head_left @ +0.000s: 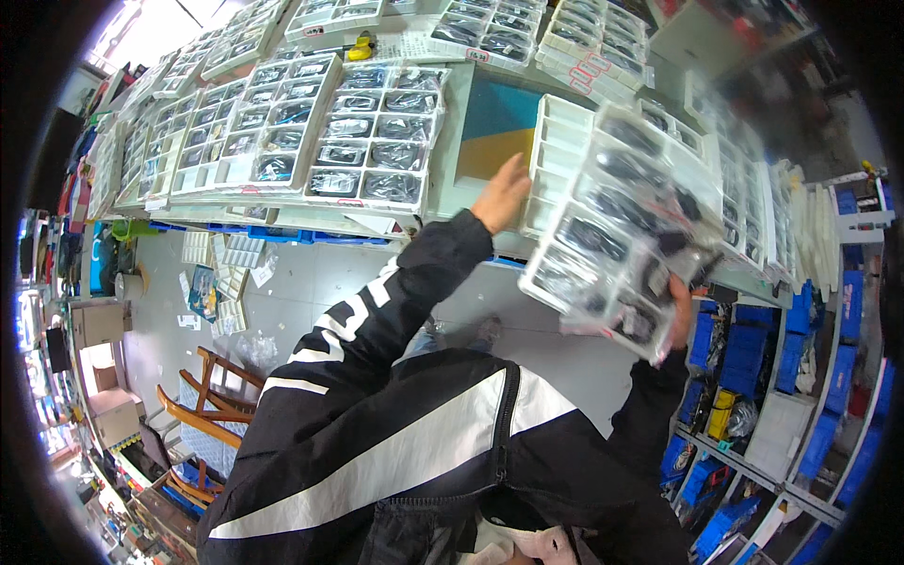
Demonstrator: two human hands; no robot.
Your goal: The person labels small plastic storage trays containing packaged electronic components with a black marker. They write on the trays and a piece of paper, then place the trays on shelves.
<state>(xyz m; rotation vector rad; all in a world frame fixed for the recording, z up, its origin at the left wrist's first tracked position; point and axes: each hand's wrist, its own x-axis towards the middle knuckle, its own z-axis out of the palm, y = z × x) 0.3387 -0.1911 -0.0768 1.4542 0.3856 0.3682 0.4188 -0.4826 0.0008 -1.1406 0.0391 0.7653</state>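
Note:
My right hand [679, 311] grips the near right edge of a white compartment tray [540, 282], which is tilted and partly covered with clear plastic. Dark items in clear bags fill its compartments. This tray overlaps another white compartment tray [561, 152], whose visible left compartments hold nothing. My left hand [503, 192] is beside that lower tray's left edge, fingers spread, holding nothing; whether it touches the edge cannot be told. A blue-green and yellow-brown board [494, 127] lies beyond my left hand on the table.
Filled compartment trays [374, 134] stand left on the table [443, 152], with more stacks [593, 42] at the back and right. A yellow tool [360, 48] lies behind. Shelves with blue bins [745, 360] stand right. A wooden-armed chair [205, 402] and loose trays [229, 282] are on the left floor.

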